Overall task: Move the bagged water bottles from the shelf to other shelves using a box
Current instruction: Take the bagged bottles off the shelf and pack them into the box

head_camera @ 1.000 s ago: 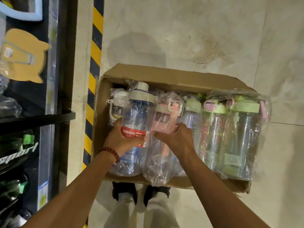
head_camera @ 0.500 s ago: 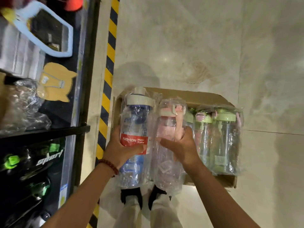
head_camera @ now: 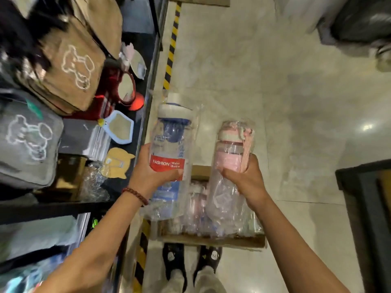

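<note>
My left hand (head_camera: pixel 155 170) grips a clear bagged water bottle with a white cap and red label (head_camera: pixel 170 157), and my right hand (head_camera: pixel 243 176) grips a clear bagged bottle with pink trim (head_camera: pixel 230 161); both are lifted above the brown cardboard box (head_camera: pixel 211 240) below my hands. More bagged bottles (head_camera: pixel 196 208) lie in that box, so unloading looks only begun; the black shelf (head_camera: pixel 148 98) to my left is where I'd judge these go

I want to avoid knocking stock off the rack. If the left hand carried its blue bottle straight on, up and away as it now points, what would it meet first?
Probably nothing close: beyond the left hand and blue bottle lies bare floor. The shelf edge runs close alongside to the left; depth is unclear.
</note>
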{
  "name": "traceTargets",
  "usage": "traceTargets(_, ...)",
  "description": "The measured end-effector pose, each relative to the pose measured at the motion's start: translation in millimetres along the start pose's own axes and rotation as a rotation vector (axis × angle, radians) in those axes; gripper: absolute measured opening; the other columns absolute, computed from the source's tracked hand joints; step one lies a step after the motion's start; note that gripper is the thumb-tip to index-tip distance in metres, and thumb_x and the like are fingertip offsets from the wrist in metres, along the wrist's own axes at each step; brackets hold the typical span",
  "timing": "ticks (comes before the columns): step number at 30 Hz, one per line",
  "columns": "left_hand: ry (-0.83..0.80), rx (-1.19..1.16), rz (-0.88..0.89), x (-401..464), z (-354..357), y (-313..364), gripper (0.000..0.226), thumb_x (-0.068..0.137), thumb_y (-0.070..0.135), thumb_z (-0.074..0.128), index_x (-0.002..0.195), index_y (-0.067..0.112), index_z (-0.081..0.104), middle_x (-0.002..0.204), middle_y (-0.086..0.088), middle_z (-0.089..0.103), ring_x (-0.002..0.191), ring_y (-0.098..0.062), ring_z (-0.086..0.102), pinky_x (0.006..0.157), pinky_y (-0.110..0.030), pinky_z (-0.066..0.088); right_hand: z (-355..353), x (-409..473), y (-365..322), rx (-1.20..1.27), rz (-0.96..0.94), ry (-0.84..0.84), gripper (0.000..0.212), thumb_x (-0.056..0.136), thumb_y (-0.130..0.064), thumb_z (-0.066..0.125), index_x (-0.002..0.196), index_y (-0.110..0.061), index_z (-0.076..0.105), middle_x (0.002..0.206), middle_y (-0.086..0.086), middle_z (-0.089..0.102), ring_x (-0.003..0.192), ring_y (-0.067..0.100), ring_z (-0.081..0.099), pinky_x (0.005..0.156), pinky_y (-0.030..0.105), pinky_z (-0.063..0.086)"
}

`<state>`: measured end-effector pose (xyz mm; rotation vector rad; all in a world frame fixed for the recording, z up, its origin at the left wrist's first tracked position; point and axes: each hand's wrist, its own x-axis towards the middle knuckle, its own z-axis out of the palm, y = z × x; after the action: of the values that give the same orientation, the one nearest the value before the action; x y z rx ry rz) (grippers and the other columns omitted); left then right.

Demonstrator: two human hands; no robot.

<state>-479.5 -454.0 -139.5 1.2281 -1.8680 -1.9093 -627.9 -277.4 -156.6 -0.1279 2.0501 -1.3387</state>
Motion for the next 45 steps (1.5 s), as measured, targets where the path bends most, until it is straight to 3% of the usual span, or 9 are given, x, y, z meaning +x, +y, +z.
traceTargets(10,-0.005,-0.059,0.214,-69,-38,128,0.099,0.035,0.040,0.082,0.123,0.024,0.041,0.107,0.004,0.058,0.094,-0.012,0.061,0.070,-0.023,0.055,-14,-96,-125,0.062,-0.183,-0.016,0.065,0.065,-0.021,0.085,0.116,-0.016,0.046,0.103,0.003,0.061,0.085,0.012,0.061,0.065,0.020,0.047)
traceTargets(17,0.049,-0.093,0.353,-120,-60,181,0.098,0.034,0.038,0.080,0.121,0.024,0.036,0.105,0.007,0.053,0.091,-0.006,0.057,0.060,-0.010,0.050,-13,-150,-176,0.088,-0.331,-0.035,0.072,0.052,-0.032,0.077,0.116,-0.018,0.046,0.105,0.003,0.062,0.091,0.016,0.063,0.070,0.026,0.051)
traceTargets(22,0.136,-0.064,0.418,-150,-74,199,0.086,0.056,0.010,0.087,0.123,0.022,0.035,0.103,0.010,0.051,0.091,-0.005,0.055,0.060,-0.013,0.051,-17,-171,-200,0.116,-0.409,-0.096,0.085,0.042,-0.045,0.078,0.118,-0.019,0.049,0.109,0.007,0.064,0.097,0.023,0.064,0.081,0.043,0.056)
traceTargets(25,0.206,-0.066,0.447,-170,-79,207,0.097,0.043,0.028,0.087,0.125,0.023,0.035,0.104,0.012,0.051,0.090,-0.003,0.055,0.059,-0.012,0.049,-21,-176,-213,0.130,-0.448,-0.163,0.070,0.047,-0.039,0.078,0.108,-0.027,0.048,0.110,0.008,0.062,0.096,0.024,0.063,0.082,0.050,0.055)
traceTargets(27,0.276,-0.091,0.460,-186,-77,212,0.103,0.031,0.043,0.080,0.123,0.025,0.036,0.105,0.011,0.052,0.090,-0.003,0.056,0.058,-0.010,0.049,-24,-177,-221,0.129,-0.483,-0.224,0.059,0.052,-0.030,0.077,0.102,-0.030,0.046,0.110,0.007,0.060,0.097,0.022,0.062,0.084,0.044,0.055)
traceTargets(31,0.419,-0.147,0.465,-220,-67,209,0.106,0.028,0.047,0.076,0.125,0.024,0.039,0.107,0.008,0.055,0.093,-0.006,0.058,0.061,-0.012,0.049,-30,-178,-230,0.105,-0.537,-0.383,0.052,0.061,-0.018,0.078,0.101,-0.029,0.046,0.107,0.006,0.060,0.093,0.019,0.062,0.083,0.040,0.055)
traceTargets(36,0.625,-0.215,0.416,-276,-53,174,0.086,0.030,0.045,0.079,0.108,0.031,0.048,0.104,0.003,0.061,0.094,-0.013,0.062,0.067,-0.020,0.051,-20,-188,-227,0.064,-0.601,-0.621,0.079,0.047,-0.032,0.076,0.120,-0.021,0.049,0.109,0.009,0.064,0.094,0.020,0.065,0.073,0.033,0.056)
traceTargets(40,0.834,-0.226,0.375,-341,-42,134,0.081,0.030,0.044,0.077,0.104,0.032,0.048,0.102,0.004,0.061,0.091,-0.010,0.062,0.064,-0.018,0.052,9,-222,-210,0.049,-0.619,-0.853,0.082,0.046,-0.036,0.076,0.122,-0.024,0.048,0.111,0.008,0.064,0.100,0.023,0.065,0.080,0.038,0.057)
traceTargets(45,1.080,-0.251,0.299,-431,-27,82,0.089,0.031,0.045,0.077,0.113,0.027,0.047,0.102,0.005,0.059,0.090,-0.008,0.060,0.064,-0.017,0.052,38,-283,-167,-0.020,-0.608,-1.124,0.084,0.044,-0.041,0.076,0.121,-0.027,0.044,0.114,0.005,0.061,0.102,0.017,0.063,0.080,0.032,0.056)
